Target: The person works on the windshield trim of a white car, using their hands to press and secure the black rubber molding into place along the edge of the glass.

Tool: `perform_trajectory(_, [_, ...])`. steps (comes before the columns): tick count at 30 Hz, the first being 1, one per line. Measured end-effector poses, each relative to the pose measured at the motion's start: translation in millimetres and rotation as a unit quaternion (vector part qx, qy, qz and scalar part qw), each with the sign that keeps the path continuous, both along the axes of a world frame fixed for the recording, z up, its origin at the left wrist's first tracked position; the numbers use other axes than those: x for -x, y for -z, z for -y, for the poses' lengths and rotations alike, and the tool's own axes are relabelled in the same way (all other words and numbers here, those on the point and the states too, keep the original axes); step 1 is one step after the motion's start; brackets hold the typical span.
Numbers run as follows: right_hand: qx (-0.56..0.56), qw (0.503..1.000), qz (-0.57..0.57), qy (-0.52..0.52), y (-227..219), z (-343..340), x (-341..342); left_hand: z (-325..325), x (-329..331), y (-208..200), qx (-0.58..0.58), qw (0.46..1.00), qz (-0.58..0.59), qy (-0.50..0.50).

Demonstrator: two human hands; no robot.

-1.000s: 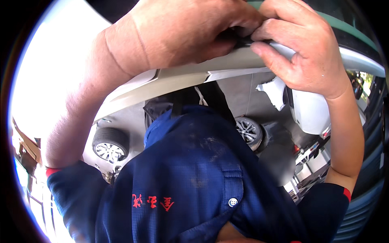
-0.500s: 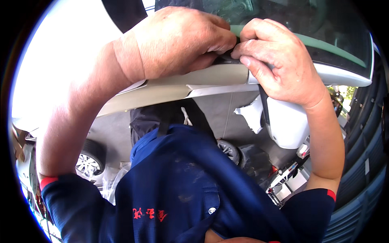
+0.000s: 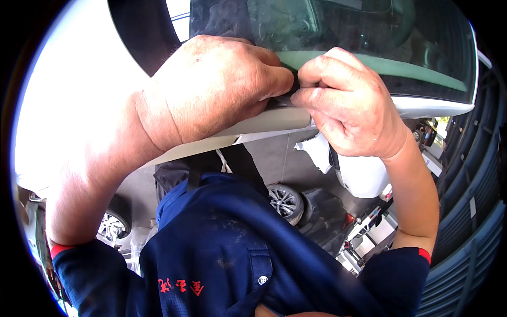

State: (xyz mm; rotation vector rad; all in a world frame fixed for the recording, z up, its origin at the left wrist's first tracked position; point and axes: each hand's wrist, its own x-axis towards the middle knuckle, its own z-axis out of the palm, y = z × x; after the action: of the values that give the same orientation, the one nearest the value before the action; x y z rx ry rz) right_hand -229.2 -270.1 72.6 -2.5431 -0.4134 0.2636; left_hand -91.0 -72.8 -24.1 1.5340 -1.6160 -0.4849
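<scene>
Both my hands are closed, fingertips nearly meeting, at the lower edge of a car's side window (image 3: 359,31). My left hand (image 3: 224,84) is curled, its thumb and fingers pinched on a black trim strip (image 3: 280,101) along the base of the glass. My right hand (image 3: 351,105) pinches at the same strip from the other side, fingers bent. Most of the strip is hidden behind my fingers. Below them runs the pale sill of the white car body (image 3: 269,121).
A white door mirror (image 3: 364,174) hangs below my right wrist. Wheels lie on the grey floor, one (image 3: 285,202) beside a dark plastic-like sheet (image 3: 327,222). Dark ribbed shutter panels (image 3: 465,232) stand at the right. A bright white car panel (image 3: 63,95) fills the left.
Both hands appear lower and slightly further left in the view, as does the car, so more window glass shows. The fingers stay pinched close together.
</scene>
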Motion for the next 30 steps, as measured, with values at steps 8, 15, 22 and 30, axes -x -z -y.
perform_trajectory(8, [-0.003,1.000,0.010,-0.023,5,4,11,3,0,-5,-0.045,0.998,-0.007,0.042])
perform_trajectory(15, [0.007,1.000,0.006,-0.016,3,-9,21,-5,9,-2,-0.022,0.999,-0.012,0.033])
perform_trajectory(22, [0.008,1.000,0.013,-0.007,2,-13,23,-3,8,-9,-0.007,0.999,-0.012,0.029])
perform_trajectory(30, [-0.006,0.999,-0.017,0.037,-3,-12,21,8,15,-4,0.041,0.998,0.003,0.046])
